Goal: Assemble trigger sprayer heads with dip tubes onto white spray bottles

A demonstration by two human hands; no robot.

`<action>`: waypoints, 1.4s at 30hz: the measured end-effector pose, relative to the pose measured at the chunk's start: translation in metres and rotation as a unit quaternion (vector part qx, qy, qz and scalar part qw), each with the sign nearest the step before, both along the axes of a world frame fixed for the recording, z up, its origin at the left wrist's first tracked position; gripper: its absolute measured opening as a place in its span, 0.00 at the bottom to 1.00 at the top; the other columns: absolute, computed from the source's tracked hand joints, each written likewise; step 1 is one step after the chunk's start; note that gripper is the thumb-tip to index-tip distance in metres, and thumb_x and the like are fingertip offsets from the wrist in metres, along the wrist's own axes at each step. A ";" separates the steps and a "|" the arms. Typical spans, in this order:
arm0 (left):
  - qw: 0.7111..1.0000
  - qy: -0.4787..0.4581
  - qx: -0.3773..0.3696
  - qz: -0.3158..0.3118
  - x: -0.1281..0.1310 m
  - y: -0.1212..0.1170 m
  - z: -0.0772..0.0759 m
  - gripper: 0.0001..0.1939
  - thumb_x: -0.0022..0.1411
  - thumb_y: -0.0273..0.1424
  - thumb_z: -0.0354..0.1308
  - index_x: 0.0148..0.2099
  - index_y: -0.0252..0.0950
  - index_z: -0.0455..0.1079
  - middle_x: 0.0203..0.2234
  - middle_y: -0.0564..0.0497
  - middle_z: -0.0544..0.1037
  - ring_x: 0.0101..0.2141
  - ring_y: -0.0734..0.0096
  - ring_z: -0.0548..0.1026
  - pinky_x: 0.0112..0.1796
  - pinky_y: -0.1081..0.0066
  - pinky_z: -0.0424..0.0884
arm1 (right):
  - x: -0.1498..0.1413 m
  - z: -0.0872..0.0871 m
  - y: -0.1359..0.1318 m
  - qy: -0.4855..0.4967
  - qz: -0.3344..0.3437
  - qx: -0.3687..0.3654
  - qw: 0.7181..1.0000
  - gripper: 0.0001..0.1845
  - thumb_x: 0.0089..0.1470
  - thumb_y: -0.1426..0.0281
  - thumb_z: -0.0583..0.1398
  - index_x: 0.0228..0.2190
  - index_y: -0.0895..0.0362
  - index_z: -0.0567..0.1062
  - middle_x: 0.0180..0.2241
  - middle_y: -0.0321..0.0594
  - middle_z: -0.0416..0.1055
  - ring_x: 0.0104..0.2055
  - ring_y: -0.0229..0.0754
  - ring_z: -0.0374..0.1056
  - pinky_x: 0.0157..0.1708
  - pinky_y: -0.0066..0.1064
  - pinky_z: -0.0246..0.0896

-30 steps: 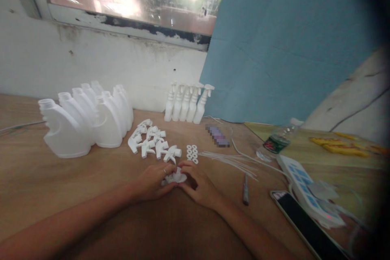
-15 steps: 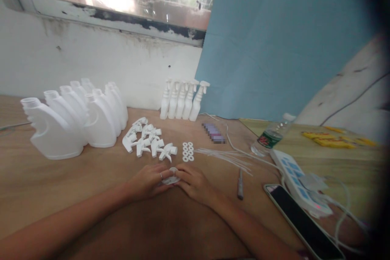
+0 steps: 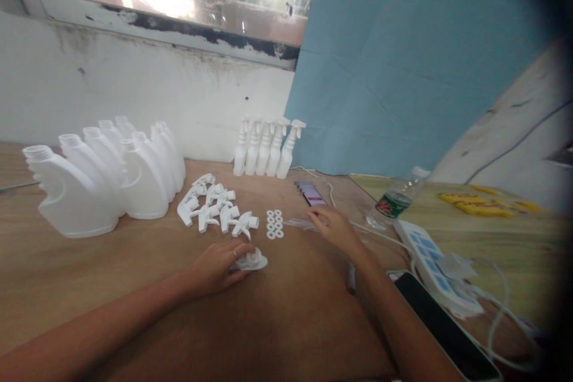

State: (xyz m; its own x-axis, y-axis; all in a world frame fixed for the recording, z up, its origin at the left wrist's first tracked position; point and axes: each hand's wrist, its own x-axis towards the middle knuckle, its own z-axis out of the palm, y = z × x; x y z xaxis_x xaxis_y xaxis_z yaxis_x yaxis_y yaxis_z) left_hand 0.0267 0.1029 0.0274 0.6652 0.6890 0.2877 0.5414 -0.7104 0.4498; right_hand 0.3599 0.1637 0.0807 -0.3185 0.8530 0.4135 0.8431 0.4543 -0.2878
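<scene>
My left hand [image 3: 226, 264] is closed round a white plastic bottle [image 3: 254, 260] on the table, seen mostly from above; part of it is hidden by the fingers. Beyond that hand lie several white trigger spray heads [image 3: 245, 225], and beside them white ring washers [image 3: 274, 224] are laid out in two columns. My right hand [image 3: 333, 227] is over the thin clear tubes [image 3: 298, 224] with its fingers apart. Its fingertips are at the near end of a phone with a lit screen [image 3: 312, 193]; whether they touch it I cannot tell.
Large white bottles without caps [image 3: 80, 197] stand at the left. A row of small spray bottles [image 3: 264, 152] is by the wall. On the right are a water bottle [image 3: 396, 203], a power strip [image 3: 430, 262] with cables, a dark phone [image 3: 441, 322] and a knife-like tool [image 3: 351, 279].
My right hand has left the white bottle and moved right and forward to the tubes and the lit phone. My left hand stays on the bottle, which shows more now.
</scene>
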 end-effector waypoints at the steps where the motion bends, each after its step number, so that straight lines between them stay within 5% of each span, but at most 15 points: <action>1: 1.000 -0.004 0.000 -0.003 0.000 0.000 0.000 0.18 0.61 0.32 0.55 0.54 0.43 0.61 0.46 0.49 0.74 0.43 0.64 0.73 0.42 0.68 0.66 | 0.016 0.003 0.011 -0.047 -0.027 -0.044 0.998 0.13 0.59 0.71 0.53 0.34 0.57 0.77 0.36 0.44 0.77 0.38 0.45 0.72 0.42 0.35 0.64; 4: 1.000 -0.022 0.001 -0.008 0.000 0.001 0.001 0.18 0.61 0.32 0.56 0.54 0.44 0.62 0.45 0.51 0.74 0.42 0.66 0.73 0.41 0.70 0.66 | 0.054 0.005 0.034 -0.086 -0.030 -0.100 0.991 0.10 0.50 0.76 0.56 0.25 0.58 0.78 0.25 0.41 0.76 0.28 0.43 0.71 0.31 0.30 0.63; 7: 1.000 -0.028 0.007 -0.012 0.001 0.001 0.001 0.17 0.62 0.32 0.56 0.53 0.43 0.62 0.45 0.51 0.74 0.42 0.67 0.73 0.41 0.70 0.66 | 0.069 -0.004 0.040 -0.091 -0.016 -0.114 0.989 0.11 0.46 0.79 0.56 0.26 0.58 0.79 0.28 0.42 0.77 0.30 0.43 0.72 0.32 0.29 0.64; 12: 1.000 -0.013 -0.001 0.003 0.002 0.000 0.001 0.16 0.61 0.32 0.56 0.51 0.42 0.63 0.43 0.50 0.75 0.41 0.66 0.74 0.40 0.70 0.66 | 0.071 -0.026 0.038 -0.086 0.010 -0.098 0.991 0.14 0.49 0.79 0.56 0.36 0.61 0.79 0.39 0.48 0.77 0.42 0.46 0.72 0.45 0.33 0.63; 20: 1.000 -0.001 0.008 0.007 0.002 0.000 -0.002 0.16 0.62 0.33 0.55 0.53 0.42 0.62 0.44 0.50 0.74 0.42 0.65 0.73 0.40 0.69 0.66 | 0.072 -0.034 0.041 -0.085 0.011 -0.060 0.995 0.10 0.49 0.78 0.57 0.27 0.57 0.78 0.32 0.43 0.77 0.36 0.45 0.72 0.39 0.32 0.63; 28: 1.000 -0.007 0.001 0.009 0.004 -0.001 0.000 0.18 0.61 0.32 0.56 0.54 0.42 0.61 0.44 0.50 0.74 0.43 0.64 0.73 0.42 0.68 0.66 | 0.074 -0.009 0.031 -0.023 -0.073 0.065 0.995 0.09 0.55 0.70 0.57 0.32 0.57 0.77 0.33 0.48 0.78 0.36 0.49 0.73 0.39 0.38 0.65; 32: 0.999 -0.022 -0.023 0.020 0.004 -0.003 0.005 0.26 0.60 0.32 0.57 0.60 0.44 0.56 0.46 0.50 0.75 0.42 0.64 0.74 0.42 0.68 0.67 | 0.046 0.019 0.018 0.255 -0.087 0.140 0.953 0.12 0.57 0.62 0.58 0.40 0.56 0.70 0.31 0.44 0.77 0.28 0.45 0.73 0.25 0.33 0.67; 34: 0.999 -0.023 -0.019 0.014 0.004 -0.003 0.005 0.27 0.60 0.32 0.57 0.61 0.44 0.55 0.48 0.49 0.74 0.45 0.63 0.74 0.44 0.67 0.67 | 0.017 0.027 0.007 0.399 0.000 0.089 0.912 0.14 0.54 0.60 0.62 0.38 0.53 0.66 0.30 0.40 0.77 0.26 0.43 0.73 0.19 0.29 0.65; 36: 1.000 -0.015 -0.008 0.009 0.004 -0.002 0.005 0.26 0.61 0.32 0.56 0.61 0.43 0.57 0.49 0.48 0.73 0.46 0.62 0.73 0.45 0.67 0.67 | -0.014 0.028 -0.005 0.438 0.070 0.008 0.896 0.14 0.54 0.60 0.63 0.36 0.53 0.65 0.30 0.40 0.78 0.27 0.42 0.74 0.20 0.28 0.67; 42: 1.000 0.009 -0.001 0.017 0.005 -0.001 0.004 0.23 0.62 0.35 0.55 0.58 0.43 0.59 0.47 0.49 0.74 0.45 0.61 0.72 0.44 0.65 0.66 | -0.061 -0.003 -0.023 0.364 0.154 -0.193 0.898 0.12 0.57 0.59 0.60 0.38 0.53 0.65 0.36 0.42 0.79 0.34 0.44 0.76 0.24 0.28 0.68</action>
